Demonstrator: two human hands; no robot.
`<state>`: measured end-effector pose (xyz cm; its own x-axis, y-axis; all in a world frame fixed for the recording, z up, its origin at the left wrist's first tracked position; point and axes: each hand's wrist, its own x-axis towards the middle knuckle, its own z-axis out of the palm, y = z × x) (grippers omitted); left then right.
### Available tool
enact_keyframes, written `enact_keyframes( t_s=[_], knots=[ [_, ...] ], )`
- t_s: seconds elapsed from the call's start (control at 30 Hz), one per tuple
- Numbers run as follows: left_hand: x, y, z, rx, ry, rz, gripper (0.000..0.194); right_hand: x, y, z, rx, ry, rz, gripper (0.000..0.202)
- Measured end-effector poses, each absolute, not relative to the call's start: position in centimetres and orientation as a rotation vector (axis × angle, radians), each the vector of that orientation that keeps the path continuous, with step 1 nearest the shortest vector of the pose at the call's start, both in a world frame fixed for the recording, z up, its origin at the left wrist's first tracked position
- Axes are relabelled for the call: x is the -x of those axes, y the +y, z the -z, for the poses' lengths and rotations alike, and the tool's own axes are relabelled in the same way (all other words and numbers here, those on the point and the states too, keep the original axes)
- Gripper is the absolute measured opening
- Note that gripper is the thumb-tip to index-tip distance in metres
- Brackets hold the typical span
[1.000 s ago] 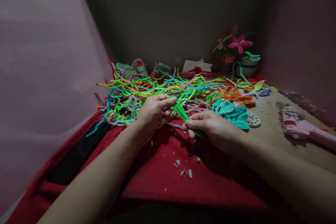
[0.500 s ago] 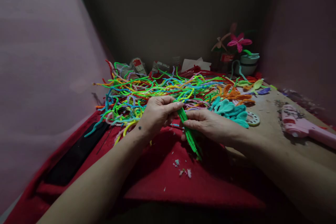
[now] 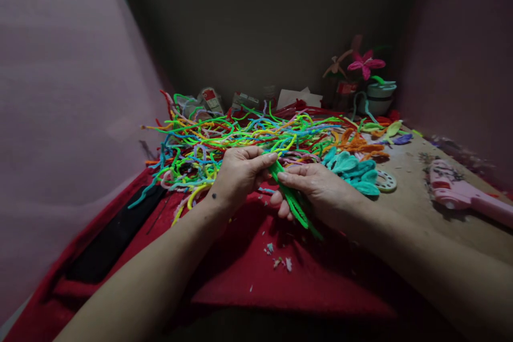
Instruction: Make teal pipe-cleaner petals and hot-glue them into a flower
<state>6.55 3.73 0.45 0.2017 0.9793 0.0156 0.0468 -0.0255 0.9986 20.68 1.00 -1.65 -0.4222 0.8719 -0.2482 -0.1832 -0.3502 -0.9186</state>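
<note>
Bright green pipe cleaners [image 3: 295, 206], bent into narrow loops and bunched together, slant down to the right between my hands. My left hand [image 3: 244, 171] pinches their upper end between thumb and fingers. Just below, my right hand [image 3: 310, 184] grips the same bunch, thumb on top and fingertips curled underneath. The looped lower ends stick out over the red cloth [image 3: 248, 272]. Right behind my hands spreads a tangled heap of coloured pipe cleaners [image 3: 240, 131]. Turquoise petal shapes [image 3: 352, 168] lie beyond my right hand.
A pink glue gun [image 3: 460, 192] rests on the board at right, near a pale disc with holes [image 3: 386, 181]. Orange petals [image 3: 356, 144] lie behind. A pink flower [image 3: 365, 64] stands by a pot [image 3: 379, 99]. A black flat object [image 3: 116, 235] is at left; fluff scraps [image 3: 280, 262] dot the cloth.
My right hand has turned and shifted its hold on the green bunch, its fingertips now showing underneath. The lower ends have swung right and spread apart. My left hand has barely moved.
</note>
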Motion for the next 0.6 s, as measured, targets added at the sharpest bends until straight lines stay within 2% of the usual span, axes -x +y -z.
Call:
enact_keyframes(
  t_s=[0.3, 0.5, 0.6],
  knots=[
    [-6.3, 4.6, 0.8, -1.007, 0.881, -0.921, 0.026, -20.7, 1.1, 1.8, 1.065, -1.122, -1.789, 0.018],
    [-6.3, 4.3, 0.4, -1.067, 0.845, -0.814, 0.020, -21.3, 1.2, 2.0, 1.055, -1.134, -1.777, 0.016],
    [-6.4, 4.3, 0.4, -1.095, 0.895, -0.758, 0.025, -21.6, 1.4, 2.2, 1.011, -1.132, -1.824, 0.016]
  ],
)
